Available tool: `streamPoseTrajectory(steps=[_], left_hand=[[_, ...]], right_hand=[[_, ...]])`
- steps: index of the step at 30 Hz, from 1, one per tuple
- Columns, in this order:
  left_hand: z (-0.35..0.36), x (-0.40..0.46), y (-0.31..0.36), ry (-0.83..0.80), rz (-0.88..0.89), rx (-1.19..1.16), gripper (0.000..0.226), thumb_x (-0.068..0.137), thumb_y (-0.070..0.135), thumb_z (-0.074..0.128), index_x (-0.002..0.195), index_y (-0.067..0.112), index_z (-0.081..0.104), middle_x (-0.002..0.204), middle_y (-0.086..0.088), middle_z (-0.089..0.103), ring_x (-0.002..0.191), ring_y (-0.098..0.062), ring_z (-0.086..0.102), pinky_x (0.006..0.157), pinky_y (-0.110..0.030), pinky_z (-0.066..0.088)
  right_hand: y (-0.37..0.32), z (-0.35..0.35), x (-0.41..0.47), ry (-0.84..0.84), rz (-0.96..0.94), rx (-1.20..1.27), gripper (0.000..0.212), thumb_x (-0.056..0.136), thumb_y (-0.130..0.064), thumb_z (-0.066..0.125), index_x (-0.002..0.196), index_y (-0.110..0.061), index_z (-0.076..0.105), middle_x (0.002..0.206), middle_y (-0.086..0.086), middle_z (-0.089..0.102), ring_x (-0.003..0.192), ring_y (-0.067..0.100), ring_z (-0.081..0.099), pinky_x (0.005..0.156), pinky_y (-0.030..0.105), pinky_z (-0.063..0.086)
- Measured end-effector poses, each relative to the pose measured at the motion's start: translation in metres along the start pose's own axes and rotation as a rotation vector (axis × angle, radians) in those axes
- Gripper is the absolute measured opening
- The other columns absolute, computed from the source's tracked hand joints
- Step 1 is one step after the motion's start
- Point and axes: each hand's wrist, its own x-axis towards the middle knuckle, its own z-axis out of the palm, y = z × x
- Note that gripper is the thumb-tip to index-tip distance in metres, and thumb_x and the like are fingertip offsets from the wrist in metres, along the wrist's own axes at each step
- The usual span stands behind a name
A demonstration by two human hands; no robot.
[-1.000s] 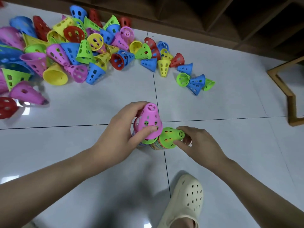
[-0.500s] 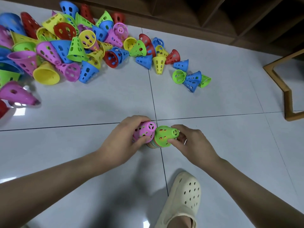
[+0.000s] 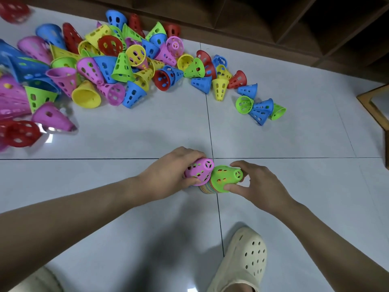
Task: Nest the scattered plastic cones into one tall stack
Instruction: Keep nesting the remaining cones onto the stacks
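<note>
I observe two short nested stacks standing side by side on the tiled floor (image 3: pixel 294 186), touching at their lower halves. My left hand (image 3: pixel 168 175) grips the pink-topped stack (image 3: pixel 200 170), fingers curled round its far side and thumb on the near side. My right hand (image 3: pixel 259 184) grips the green-topped stack (image 3: pixel 226 178), thumb at its near rim and fingers over its tip. Both stacks have their long axes close to upright, narrow tips up and leaning slightly away from me. The decisive relation: the pink-topped stack lies immediately left of the green one, each directly under its own hand. In my judgement, merging them requires lifting one clear and lowering it coaxially over the other's tip. The loose cones (image 3: pixel 117 66) lie well apart, far and to the left, nearer my left hand.
</note>
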Motion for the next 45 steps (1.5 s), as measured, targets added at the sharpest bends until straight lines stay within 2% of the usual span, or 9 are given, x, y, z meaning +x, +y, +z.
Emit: streamPoseTrajectory(steps=[5,7,10,14,22,28,33,41,45], left_hand=[[-0.021,-0.025,-0.017,0.076,0.003,0.014,0.067,0.086,0.051,0.071,0.143,0.022,0.051,0.139,0.004,0.057,0.125,-0.011,0.048,0.106,-0.025,0.040],[-0.039,-0.042,-0.038,0.143,0.009,0.111,0.053,0.093,0.047,0.065,0.138,0.020,0.056,0.131,0.002,0.061,0.118,-0.015,0.053,0.101,-0.029,0.042],[-0.079,-0.078,-0.087,0.333,-0.111,0.271,0.035,0.090,0.025,0.068,0.124,0.016,0.065,0.118,-0.002,0.068,0.107,-0.025,0.060,0.093,-0.033,0.043],[-0.133,-0.138,-0.148,0.571,-0.461,0.279,0.035,0.085,0.004,0.076,0.119,0.013,0.069,0.112,-0.009,0.069,0.104,-0.033,0.061,0.091,-0.035,0.042],[-0.180,-0.199,-0.203,0.806,-0.752,0.278,0.058,0.078,0.012,0.078,0.133,0.016,0.058,0.125,-0.013,0.062,0.111,-0.033,0.056,0.098,-0.041,0.045],[-0.180,-0.210,-0.220,0.734,-0.785,0.311,0.067,0.077,0.030,0.085,0.136,0.016,0.057,0.127,-0.012,0.061,0.115,-0.034,0.050,0.099,-0.044,0.040],[-0.190,-0.216,-0.233,0.779,-0.788,0.386,0.053,0.081,0.034,0.079,0.130,0.022,0.062,0.128,-0.003,0.061,0.121,-0.030,0.047,0.102,-0.043,0.036],[-0.205,-0.222,-0.249,0.547,-0.740,0.522,0.059,0.083,0.045,0.075,0.137,0.028,0.058,0.131,-0.002,0.061,0.124,-0.030,0.045,0.103,-0.045,0.030],[-0.210,-0.204,-0.251,0.322,-0.644,0.665,0.057,0.083,0.041,0.073,0.137,0.031,0.058,0.114,0.001,0.067,0.120,-0.031,0.047,0.104,-0.046,0.025]], right_hand=[[-0.025,-0.035,0.013,0.054,-0.071,-0.061,0.081,0.061,-0.078,0.068,0.130,-0.036,0.056,0.104,-0.017,0.057,0.105,0.003,0.048,0.092,0.032,0.046],[-0.043,-0.050,0.021,0.149,-0.189,-0.053,0.075,0.067,-0.082,0.063,0.122,-0.032,0.062,0.107,-0.016,0.058,0.107,0.001,0.047,0.091,0.024,0.041],[-0.082,-0.058,0.038,0.204,-0.337,0.033,0.048,0.079,-0.062,0.066,0.112,-0.027,0.066,0.106,-0.014,0.060,0.099,-0.011,0.046,0.086,0.005,0.032],[-0.138,-0.040,0.073,0.014,-0.509,0.025,0.035,0.087,-0.048,0.065,0.115,-0.028,0.063,0.106,-0.016,0.060,0.102,-0.015,0.046,0.085,0.008,0.035],[-0.249,0.054,0.157,-0.258,-0.486,0.184,0.024,0.090,-0.033,0.072,0.108,-0.018,0.068,0.098,-0.007,0.068,0.088,-0.004,0.060,0.074,0.006,0.041],[-0.292,0.125,0.211,-0.317,-0.351,0.221,0.035,0.088,-0.033,0.072,0.117,-0.015,0.060,0.099,-0.002,0.062,0.081,0.010,0.057,0.084,0.030,0.051],[-0.324,0.176,0.227,-0.165,-0.378,0.120,0.055,0.091,-0.028,0.067,0.139,-0.010,0.046,0.136,0.009,0.047,0.114,0.023,0.054,0.095,0.034,0.046],[-0.372,0.224,0.240,-0.053,-0.396,0.138,0.057,0.082,-0.037,0.076,0.125,-0.008,0.054,0.119,0.012,0.059,0.113,0.032,0.055,0.094,0.044,0.049],[-0.374,0.220,0.249,-0.050,-0.382,0.051,0.044,0.089,-0.036,0.069,0.120,-0.008,0.054,0.116,0.013,0.064,0.107,0.035,0.061,0.083,0.039,0.049]])
